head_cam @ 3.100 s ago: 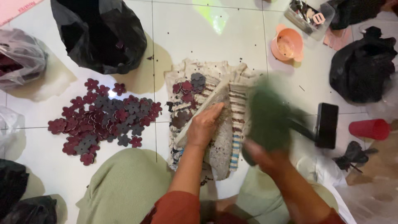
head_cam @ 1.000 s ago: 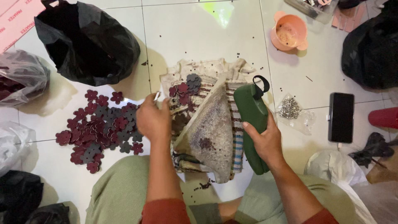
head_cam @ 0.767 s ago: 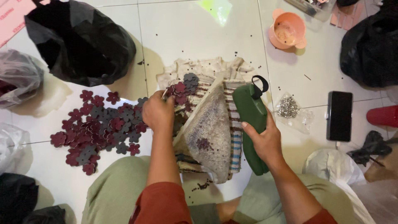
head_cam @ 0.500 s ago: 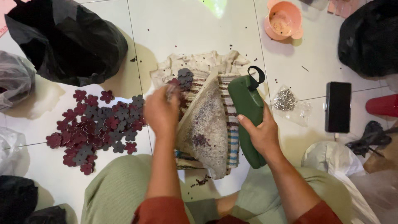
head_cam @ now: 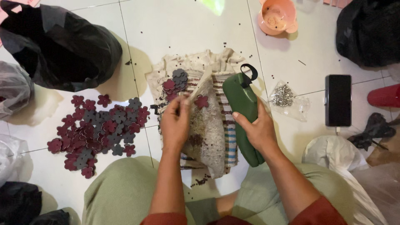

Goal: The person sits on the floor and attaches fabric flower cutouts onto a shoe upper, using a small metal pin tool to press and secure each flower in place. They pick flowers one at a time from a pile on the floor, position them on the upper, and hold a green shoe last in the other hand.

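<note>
My left hand [head_cam: 175, 125] pinches the edge of the worn board [head_cam: 208, 125] beside a maroon flower piece [head_cam: 202, 101]. My right hand [head_cam: 259, 130] wraps the green tool [head_cam: 241, 104], at three o'clock of the board. Flower pile [head_cam: 96, 129] lies at nine o'clock.

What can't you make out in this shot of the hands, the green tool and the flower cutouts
Head view only:
- left hand fingertips: curled against the pale slab, so the grip is hidden.
- green tool: its lower end is covered by the right hand.
- black bag: contents hidden by its folds.
- pink bowl: cut off by the top edge.
- small metal bits in the clear bag: too small to identify.
</note>
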### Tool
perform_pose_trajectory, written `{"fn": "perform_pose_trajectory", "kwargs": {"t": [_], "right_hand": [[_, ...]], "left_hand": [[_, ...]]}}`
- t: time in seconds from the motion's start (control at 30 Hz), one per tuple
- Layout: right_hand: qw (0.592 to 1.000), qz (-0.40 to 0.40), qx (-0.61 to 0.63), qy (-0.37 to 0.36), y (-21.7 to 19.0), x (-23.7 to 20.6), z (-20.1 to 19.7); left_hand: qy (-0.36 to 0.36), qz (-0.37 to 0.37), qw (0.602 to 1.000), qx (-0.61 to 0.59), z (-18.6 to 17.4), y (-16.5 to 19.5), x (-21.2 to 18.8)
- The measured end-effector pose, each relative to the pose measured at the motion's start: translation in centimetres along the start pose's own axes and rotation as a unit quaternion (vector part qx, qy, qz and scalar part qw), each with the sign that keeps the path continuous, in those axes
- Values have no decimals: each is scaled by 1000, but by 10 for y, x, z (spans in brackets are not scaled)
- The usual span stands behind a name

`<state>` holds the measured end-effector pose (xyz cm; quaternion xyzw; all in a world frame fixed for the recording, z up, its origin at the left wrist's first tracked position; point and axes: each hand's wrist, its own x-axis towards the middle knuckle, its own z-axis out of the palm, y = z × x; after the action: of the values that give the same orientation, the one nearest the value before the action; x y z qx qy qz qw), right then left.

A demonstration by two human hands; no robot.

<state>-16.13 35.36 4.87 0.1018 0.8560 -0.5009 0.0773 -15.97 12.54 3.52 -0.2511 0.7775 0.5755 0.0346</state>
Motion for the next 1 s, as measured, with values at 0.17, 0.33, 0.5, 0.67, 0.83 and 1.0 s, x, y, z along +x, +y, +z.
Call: {"fn": "perform_pose_trajectory", "kwargs": {"t": [0.17, 0.33, 0.5, 0.67, 0.83, 1.0], "right_hand": [[1000, 16, -7, 0, -3, 0, 0], [1000, 29, -9, -1, 0, 2, 0], [999, 5, -34, 1, 3, 1, -1], [999, 49, -10, -10, 1, 2, 0], [999, 41, -15, -11, -2, 1, 0], [996, 84, -29, -17, 0, 2, -1]], "left_hand": [[-8, 49, 960, -275, 14, -18, 16], [-24, 91, 910, -405, 39, -40, 23], [-8, 103, 919, -380, 46, -53, 20], [-17, 114, 914, -388, 49, -50, 17], [-2, 134, 934, -332, 47, -43, 12], [21, 166, 963, -213, 44, -32, 6]]}}
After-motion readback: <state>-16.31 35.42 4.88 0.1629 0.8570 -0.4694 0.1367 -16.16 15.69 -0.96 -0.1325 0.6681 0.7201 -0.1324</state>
